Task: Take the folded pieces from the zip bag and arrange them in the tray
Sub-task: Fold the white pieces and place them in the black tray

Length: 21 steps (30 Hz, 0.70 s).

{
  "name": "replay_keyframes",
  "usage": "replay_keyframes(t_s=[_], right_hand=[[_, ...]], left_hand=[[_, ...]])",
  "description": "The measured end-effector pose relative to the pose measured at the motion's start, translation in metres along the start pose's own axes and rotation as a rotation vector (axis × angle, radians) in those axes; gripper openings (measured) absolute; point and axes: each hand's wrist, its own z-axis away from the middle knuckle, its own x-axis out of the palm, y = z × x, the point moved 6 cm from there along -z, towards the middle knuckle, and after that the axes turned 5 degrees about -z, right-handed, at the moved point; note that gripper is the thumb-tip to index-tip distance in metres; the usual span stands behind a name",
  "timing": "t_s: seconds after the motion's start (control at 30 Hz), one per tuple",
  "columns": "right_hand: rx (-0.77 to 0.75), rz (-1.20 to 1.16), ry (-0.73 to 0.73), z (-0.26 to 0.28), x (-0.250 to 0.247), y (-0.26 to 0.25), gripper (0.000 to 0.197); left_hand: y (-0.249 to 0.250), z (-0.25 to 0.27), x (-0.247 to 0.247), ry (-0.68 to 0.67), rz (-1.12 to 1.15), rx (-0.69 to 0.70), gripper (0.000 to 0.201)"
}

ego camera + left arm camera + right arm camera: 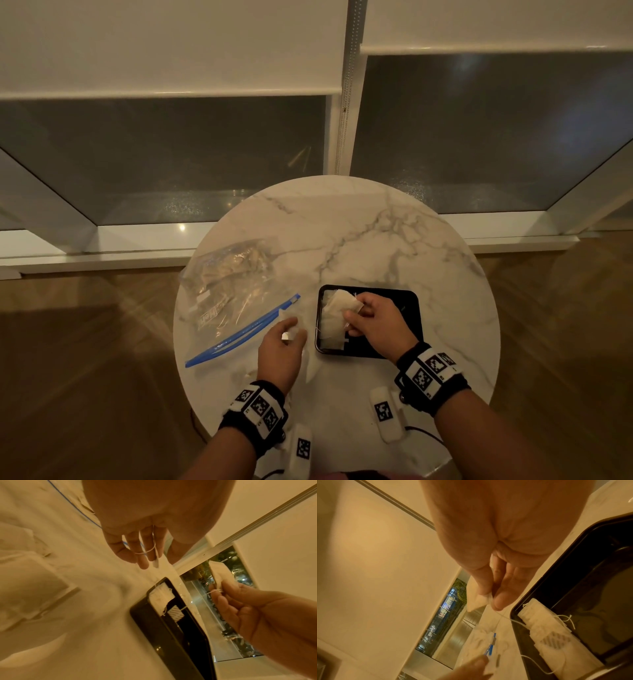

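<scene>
Nearest on the round marble surface [376, 240], the left hand [281, 349] hovers just left of the tray [409, 301], pinching a small paper tag with a white string looped over its fingers [142, 555]. The right hand [376, 322] sits over the black tray, clamped on a folded piece [339, 301] by its corner. More folded pieces [544, 626] lie along the tray's left side. Farther left, the zip bag [229, 284] lies open, holding more.

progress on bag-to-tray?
Done: a few folded pieces lie along the tray's left side. In hand: right hand pinches another piece over it; left hand has a string looped over its fingers. Left: the zip bag still holds more.
</scene>
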Motion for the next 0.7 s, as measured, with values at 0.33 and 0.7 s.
replay_keyframes(t_s=[0.33,0.7], right_hand=[[0.134,0.357,-0.073,-0.033,0.010,0.050,0.011],[0.178,0.771,-0.145,-0.051,0.021,0.073,0.019]], left_hand=[[-0.048,-0.022,0.041,-0.091,-0.134,-0.089,0.055],[-0.053,-0.033,0.052,-0.085,-0.218,-0.083,0.048]])
